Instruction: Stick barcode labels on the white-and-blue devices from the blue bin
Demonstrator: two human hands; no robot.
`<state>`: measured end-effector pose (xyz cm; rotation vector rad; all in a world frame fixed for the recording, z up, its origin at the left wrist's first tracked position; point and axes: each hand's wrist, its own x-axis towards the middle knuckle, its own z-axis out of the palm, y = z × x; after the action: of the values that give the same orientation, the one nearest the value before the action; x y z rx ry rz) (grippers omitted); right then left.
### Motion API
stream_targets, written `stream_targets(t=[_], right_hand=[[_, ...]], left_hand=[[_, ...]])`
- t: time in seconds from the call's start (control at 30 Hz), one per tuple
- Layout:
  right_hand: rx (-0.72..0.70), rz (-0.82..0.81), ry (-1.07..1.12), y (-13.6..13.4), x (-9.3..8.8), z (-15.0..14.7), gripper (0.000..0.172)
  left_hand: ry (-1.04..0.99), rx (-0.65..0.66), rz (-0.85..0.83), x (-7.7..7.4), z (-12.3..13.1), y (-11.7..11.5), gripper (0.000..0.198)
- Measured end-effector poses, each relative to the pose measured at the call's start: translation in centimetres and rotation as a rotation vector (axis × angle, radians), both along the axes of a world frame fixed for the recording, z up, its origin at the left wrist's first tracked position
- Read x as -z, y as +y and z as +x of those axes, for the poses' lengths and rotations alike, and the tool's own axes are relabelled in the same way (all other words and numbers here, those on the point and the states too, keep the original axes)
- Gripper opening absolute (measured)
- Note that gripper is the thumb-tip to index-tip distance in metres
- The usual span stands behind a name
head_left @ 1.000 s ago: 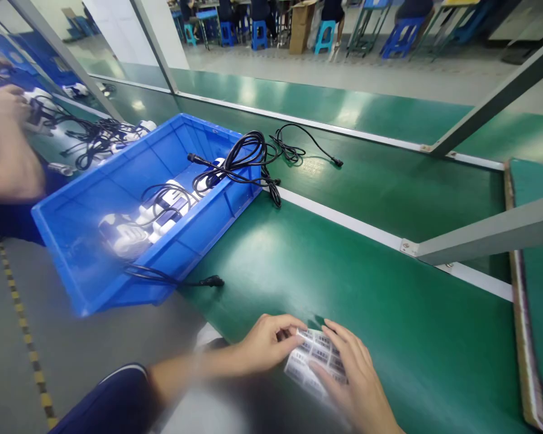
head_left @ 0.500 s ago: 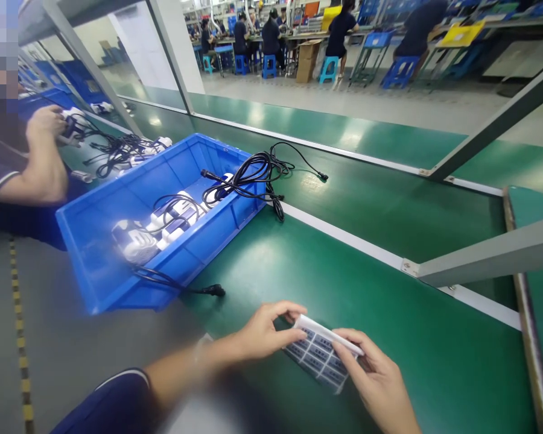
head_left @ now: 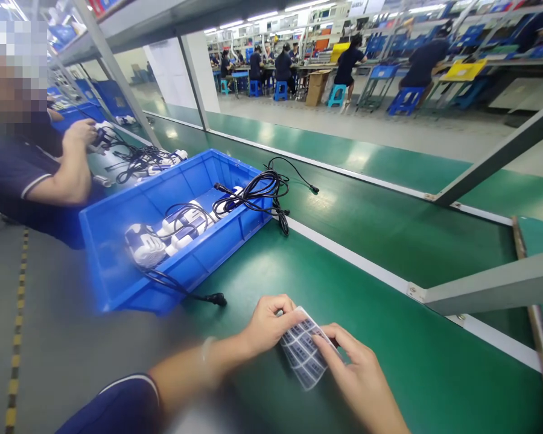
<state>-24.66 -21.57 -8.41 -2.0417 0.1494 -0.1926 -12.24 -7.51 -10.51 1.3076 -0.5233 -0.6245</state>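
Nearest to me are my 2 hands, bare. The grip of the left hand is closed on the upper left part of the label sheet, with the thumb on the printed face. The right hand pinches the same sheet at its right edge, between thumb and finger. The sheet is tilted and its lower part curves; it is above the near part of the green tabletop, and I cannot tell whether it touches. I judge that the step in hand is handling of this sheet at its edge; whether a label is already lifting, I cannot see. In my judgement, the next move calls for a steady left hold and a fine pinch of the right fingertips, without creasing the sheet.

Farther, to the left, 1 black plug hangs out from the blue bin. Inside lie white-and-blue devices, and a cable bundle lies across the far right rim. Beyond the bin, a co-worker's hand is busy near more cables.
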Motion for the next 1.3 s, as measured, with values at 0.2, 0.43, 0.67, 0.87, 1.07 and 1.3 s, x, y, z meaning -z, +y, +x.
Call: stream_targets(t=[0.2,0.43,0.67,0.87,1.07,1.3], right_hand=[[0.005,0.045,0.021,-0.1,0.0,0.4,0.028],[0.135,0.082,0.008,0.1,-0.4,0.0,0.031],[0.163,0.118,0.002,0.1,-0.4,-0.2,0.035],[0.15,0.22,0.014,-0.8,0.5,-0.3,0.027],[0.137,0.187,-0.032,-0.4,0.6,-0.2,0.026],[0.143,0.18,-0.045,-0.4,0.4,-0.3,0.025]], left_hand=[[-0.011,0.179,-0.019,-1.1,0.6,-0.1,0.025],[-0.147,-0.007,-0.016,-2.0,-0.2,-0.5,0.029],[-0.167,-0.08,-0.002,-1.8,-0.5,-1.0,0.048],[-0.082,0.044,-0.057,-1.5,0.4,-0.5,0.032],[-0.027,0.184,-0.016,-1.7,0.8,-0.1,0.025],[-0.003,0.148,0.009,-1.8,0.8,-0.2,0.025]])
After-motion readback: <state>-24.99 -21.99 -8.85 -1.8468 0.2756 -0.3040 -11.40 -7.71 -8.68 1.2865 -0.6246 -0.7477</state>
